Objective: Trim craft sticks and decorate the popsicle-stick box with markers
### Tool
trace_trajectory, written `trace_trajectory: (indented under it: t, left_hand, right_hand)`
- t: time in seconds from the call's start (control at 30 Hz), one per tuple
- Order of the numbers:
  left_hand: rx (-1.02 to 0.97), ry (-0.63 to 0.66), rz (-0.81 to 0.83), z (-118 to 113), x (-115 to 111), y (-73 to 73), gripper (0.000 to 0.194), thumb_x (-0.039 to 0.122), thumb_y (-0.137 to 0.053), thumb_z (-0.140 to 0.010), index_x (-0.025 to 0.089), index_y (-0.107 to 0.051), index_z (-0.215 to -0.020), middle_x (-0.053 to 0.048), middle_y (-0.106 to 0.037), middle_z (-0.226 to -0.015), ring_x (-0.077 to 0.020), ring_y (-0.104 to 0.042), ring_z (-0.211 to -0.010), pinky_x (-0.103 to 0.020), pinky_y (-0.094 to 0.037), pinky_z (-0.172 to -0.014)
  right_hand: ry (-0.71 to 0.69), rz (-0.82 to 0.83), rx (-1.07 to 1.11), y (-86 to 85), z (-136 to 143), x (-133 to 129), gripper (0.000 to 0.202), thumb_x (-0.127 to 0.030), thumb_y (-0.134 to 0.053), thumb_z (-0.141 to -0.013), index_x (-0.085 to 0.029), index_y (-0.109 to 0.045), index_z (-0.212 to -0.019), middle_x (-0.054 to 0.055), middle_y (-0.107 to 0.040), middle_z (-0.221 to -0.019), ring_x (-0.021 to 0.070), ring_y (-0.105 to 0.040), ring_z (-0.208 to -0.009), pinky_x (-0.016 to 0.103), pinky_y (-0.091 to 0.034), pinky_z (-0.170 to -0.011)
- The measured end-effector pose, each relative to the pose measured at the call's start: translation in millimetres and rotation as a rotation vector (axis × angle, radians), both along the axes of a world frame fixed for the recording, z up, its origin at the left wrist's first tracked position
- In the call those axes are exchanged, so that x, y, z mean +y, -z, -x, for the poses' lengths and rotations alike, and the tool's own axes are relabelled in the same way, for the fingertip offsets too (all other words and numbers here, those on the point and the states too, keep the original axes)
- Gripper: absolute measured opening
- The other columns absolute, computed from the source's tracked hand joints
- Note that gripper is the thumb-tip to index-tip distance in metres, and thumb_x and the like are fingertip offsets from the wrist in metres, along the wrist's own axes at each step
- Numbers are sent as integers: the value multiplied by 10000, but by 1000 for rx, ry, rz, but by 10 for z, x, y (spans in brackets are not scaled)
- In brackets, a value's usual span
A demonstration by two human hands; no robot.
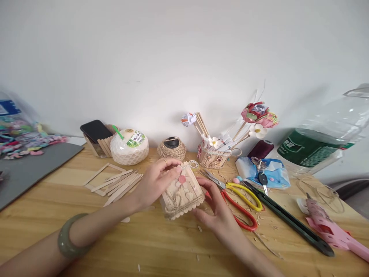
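A small box made of wooden craft sticks (pixel 186 192) is tilted above the table, in the middle of the view. Twine and scalloped trim run along its edges, and a round red piece and pale heart shapes decorate its face. My left hand (pixel 161 181) grips its upper left side, thumb across the front. Around the right side curl the fingers of my right hand (pixel 215 204), fingertips partly behind the box and thumb by its lower corner. Scissors with one red and one yellow handle (pixel 243 196) lie open just beyond my right hand.
Loose craft sticks (pixel 123 184) lie left, near a coconut with a green straw (pixel 129 148) and a phone (pixel 96 131) in a stick holder. Behind are a twine ball (pixel 172 149) and flower holder (pixel 213 158). Rightward: tissue pack (pixel 276 173), large bottle (pixel 311 148), dark green bar (pixel 296 223), pink glue gun (pixel 325 227).
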State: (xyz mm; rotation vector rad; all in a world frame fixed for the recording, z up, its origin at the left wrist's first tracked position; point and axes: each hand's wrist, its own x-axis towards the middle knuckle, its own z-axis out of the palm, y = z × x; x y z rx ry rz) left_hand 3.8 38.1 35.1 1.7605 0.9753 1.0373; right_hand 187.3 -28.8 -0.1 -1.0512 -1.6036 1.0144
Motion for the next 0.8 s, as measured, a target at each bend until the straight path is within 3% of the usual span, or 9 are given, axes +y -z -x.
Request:
trace_trajectory:
  t: [0.1, 0.2, 0.4, 0.53, 0.67, 0.8]
  left_hand:
    - [123, 6, -164, 27, 19, -2, 305, 374, -454, -873, 195, -642, -1032, -65, -600, -1042, -227, -523, -1025, -363, -380, -929]
    - [202, 45, -228, 43, 34, -12, 362, 380, -406, -895, 194, -625, -1115, -69, -581, -1021, -223, -521, -1018, -360, -382, -926]
    - [273, 91, -318, 54, 45, 0, 371, 340, -382, -915, 208, -573, -1204, -43, -570, -958, -177, -569, -883, -281, -434, -801]
    - [342, 52, -405, 47, 53, 40, 378, 317, -373, -920, 185, -563, -1217, -59, -611, -986, -175, -592, -893, -275, -437, -808]
    - [348, 37, -438, 36, 55, 71, 375, 313, -360, -927, 183, -561, -1216, -78, -619, -1128, -184, -579, -1020, -295, -414, -912]
    - [363, 26, -451, 37, 63, 81, 375, 319, -359, -927, 194, -557, -1220, -79, -627, -1126, -186, -589, -1011, -314, -427, -919]
  right_hand:
    - [32, -20, -31, 20, 21, 2, 369, -125, -580, -775, -246, -451, -1099, 65, -535, -1177, 198, -549, -1103, 372, -466, -923]
    - [121, -115, -143, 65, 22, 4, 361, -156, -621, -765, -241, -455, -1075, 60, -535, -1130, 202, -544, -1082, 395, -447, -941]
    - [376, -513, -479, 132, 18, -44, 353, -147, -660, -726, -220, -490, -1028, 84, -520, -1027, 250, -555, -983, 419, -512, -806]
    - [336, -680, -595, 114, 1, -63, 237, -133, -616, -776, -205, -533, -986, 68, -576, -917, 211, -581, -822, 345, -526, -679]
    - [319, -814, -672, 85, -21, -56, 171, -156, -618, -802, -172, -559, -961, 76, -617, -852, 196, -591, -767, 314, -517, -637]
    - [311, -900, -732, 68, -37, -54, 135, -155, -589, -823, -170, -591, -958, 76, -647, -826, 192, -606, -734, 311, -515, -619]
